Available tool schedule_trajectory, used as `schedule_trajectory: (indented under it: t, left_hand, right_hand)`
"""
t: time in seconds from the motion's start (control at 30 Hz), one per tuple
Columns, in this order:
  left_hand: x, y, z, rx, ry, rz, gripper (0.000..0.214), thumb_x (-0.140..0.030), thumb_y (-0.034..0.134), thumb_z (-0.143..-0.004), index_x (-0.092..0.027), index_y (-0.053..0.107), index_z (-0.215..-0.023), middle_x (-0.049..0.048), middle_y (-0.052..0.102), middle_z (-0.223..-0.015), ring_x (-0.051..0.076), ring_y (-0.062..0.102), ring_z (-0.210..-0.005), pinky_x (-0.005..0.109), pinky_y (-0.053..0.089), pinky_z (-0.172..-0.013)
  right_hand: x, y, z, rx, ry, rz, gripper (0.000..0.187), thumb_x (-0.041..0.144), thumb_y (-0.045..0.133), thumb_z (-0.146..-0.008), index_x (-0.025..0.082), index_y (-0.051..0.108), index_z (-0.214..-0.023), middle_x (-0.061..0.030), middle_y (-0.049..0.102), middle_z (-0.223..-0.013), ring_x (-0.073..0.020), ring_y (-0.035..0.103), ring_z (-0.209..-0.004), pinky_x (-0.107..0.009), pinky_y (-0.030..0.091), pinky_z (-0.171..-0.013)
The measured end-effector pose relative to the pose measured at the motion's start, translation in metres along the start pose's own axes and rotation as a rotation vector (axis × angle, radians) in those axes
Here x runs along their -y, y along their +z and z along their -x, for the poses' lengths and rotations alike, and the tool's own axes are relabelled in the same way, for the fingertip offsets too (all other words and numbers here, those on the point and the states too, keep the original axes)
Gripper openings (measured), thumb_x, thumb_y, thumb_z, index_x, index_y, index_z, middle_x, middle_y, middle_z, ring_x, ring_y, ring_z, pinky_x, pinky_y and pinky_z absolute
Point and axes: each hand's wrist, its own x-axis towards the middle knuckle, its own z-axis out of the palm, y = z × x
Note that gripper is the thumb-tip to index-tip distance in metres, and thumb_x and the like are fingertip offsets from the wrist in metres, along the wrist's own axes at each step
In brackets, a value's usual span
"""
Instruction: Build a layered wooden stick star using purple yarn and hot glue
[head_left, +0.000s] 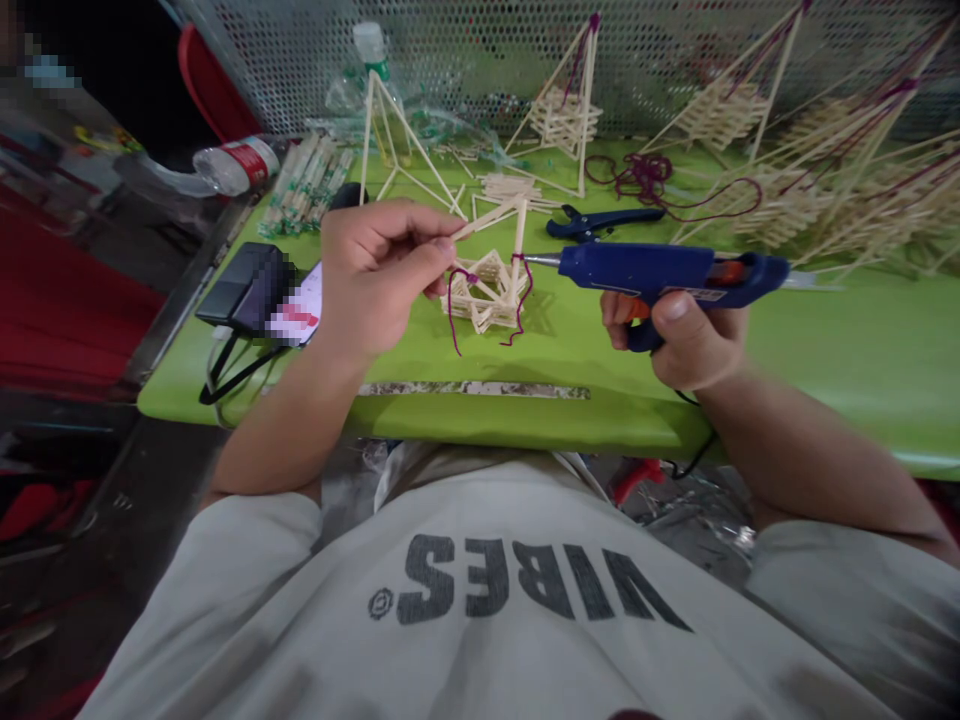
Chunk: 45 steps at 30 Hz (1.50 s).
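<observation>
My left hand pinches a thin wooden stick between thumb and fingers, holding it over a small stacked-stick frame that rests on the green table. Purple yarn hangs from the frame's corners. My right hand is wrapped round the grip of a blue glue gun, a finger on its orange trigger. The gun's metal nozzle points left and nearly touches the frame's upright stick.
Blue pliers lie behind the glue gun beside a tangle of purple yarn. Finished stick structures crowd the back right. Stick bundles, a plastic bottle and a black charger sit at the left.
</observation>
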Motion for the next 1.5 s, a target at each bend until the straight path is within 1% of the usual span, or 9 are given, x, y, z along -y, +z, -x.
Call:
schedule_trajectory:
  t: [0.17,0.33,0.47,0.67,0.87,1.0,1.1,1.27,1.5]
  left_hand:
    - [0.007,-0.002,-0.001,0.025,0.011,-0.010,0.045,-0.074,0.091,-0.091,-0.030,0.088,-0.102,-0.0032,0.077,-0.074,0.005,0.057,-0.048,0.027,0.041,-0.041]
    - [0.009,-0.003,-0.002,0.036,0.006,-0.033,0.050,-0.078,0.089,-0.090,-0.030,0.086,-0.102,-0.0032,0.075,-0.075,0.005,0.056,-0.049,0.027,0.041,-0.043]
    - [0.012,-0.005,-0.002,0.050,0.052,-0.008,0.043,-0.071,0.089,-0.095,-0.029,0.087,-0.105,-0.0036,0.076,-0.075,0.004,0.057,-0.049,0.027,0.039,-0.041]
    - [0.028,-0.009,-0.002,0.103,0.122,0.003,0.037,-0.060,0.086,-0.102,-0.025,0.084,-0.114,-0.0054,0.075,-0.078,0.000,0.057,-0.052,0.025,0.039,-0.043]
    - [0.030,-0.007,-0.002,0.105,0.186,0.052,0.028,-0.054,0.086,-0.104,-0.029,0.087,-0.116,-0.0064,0.077,-0.080,-0.001,0.058,-0.052,0.026,0.038,-0.042]
    - [0.027,-0.008,-0.002,0.108,0.111,0.034,0.036,-0.059,0.085,-0.103,-0.025,0.086,-0.115,-0.0059,0.077,-0.080,0.000,0.062,-0.055,0.024,0.042,-0.044]
    - [0.020,-0.006,-0.002,0.074,0.070,0.076,0.036,-0.058,0.093,-0.096,-0.025,0.088,-0.109,-0.0063,0.077,-0.075,0.001,0.062,-0.051,0.023,0.042,-0.041]
    - [-0.002,-0.003,-0.001,0.047,-0.065,0.110,0.010,-0.037,0.095,-0.097,-0.031,0.092,-0.104,-0.0050,0.078,-0.076,0.006,0.066,-0.055,0.025,0.055,-0.049]
    - [-0.011,-0.005,0.001,0.066,-0.124,0.057,0.007,-0.028,0.090,-0.099,-0.027,0.089,-0.106,-0.0041,0.079,-0.079,0.007,0.066,-0.057,0.027,0.056,-0.055]
  right_hand:
    - [0.001,0.002,-0.001,0.001,-0.006,-0.003,0.024,0.051,0.080,-0.098,0.029,0.079,-0.089,-0.0040,0.071,-0.076,-0.0178,0.060,-0.053,-0.035,0.043,-0.039]
    - [0.000,0.003,-0.001,-0.013,0.019,0.054,0.029,0.061,0.081,-0.096,0.034,0.076,-0.088,-0.0020,0.070,-0.073,-0.0205,0.058,-0.051,-0.039,0.043,-0.040]
    - [0.000,0.002,0.000,-0.014,0.020,0.072,0.034,0.065,0.079,-0.097,0.033,0.073,-0.088,-0.0020,0.069,-0.074,-0.0211,0.057,-0.050,-0.040,0.043,-0.041]
    - [0.003,0.001,0.001,-0.007,0.046,0.069,0.032,0.062,0.080,-0.097,0.032,0.074,-0.087,-0.0027,0.069,-0.072,-0.0217,0.059,-0.053,-0.041,0.043,-0.042]
    - [0.000,0.001,0.002,-0.014,0.039,0.067,0.031,0.064,0.080,-0.097,0.035,0.074,-0.089,-0.0029,0.068,-0.073,-0.0222,0.058,-0.053,-0.042,0.041,-0.040]
    - [-0.001,0.000,0.003,-0.025,0.053,0.061,0.031,0.063,0.081,-0.096,0.034,0.074,-0.089,-0.0034,0.070,-0.076,-0.0212,0.057,-0.053,-0.041,0.040,-0.040]
    - [-0.002,-0.001,0.002,-0.018,0.037,0.047,0.027,0.060,0.083,-0.097,0.035,0.076,-0.090,-0.0022,0.070,-0.074,-0.0210,0.058,-0.054,-0.040,0.042,-0.039]
    - [-0.003,-0.003,0.002,0.035,-0.026,0.021,0.020,0.054,0.081,-0.102,0.036,0.079,-0.096,0.0020,0.070,-0.076,-0.0175,0.062,-0.055,-0.034,0.046,-0.041]
    - [-0.003,-0.005,0.003,0.037,-0.008,0.068,0.020,0.057,0.078,-0.103,0.038,0.083,-0.098,0.0016,0.070,-0.076,-0.0181,0.062,-0.057,-0.034,0.047,-0.039]
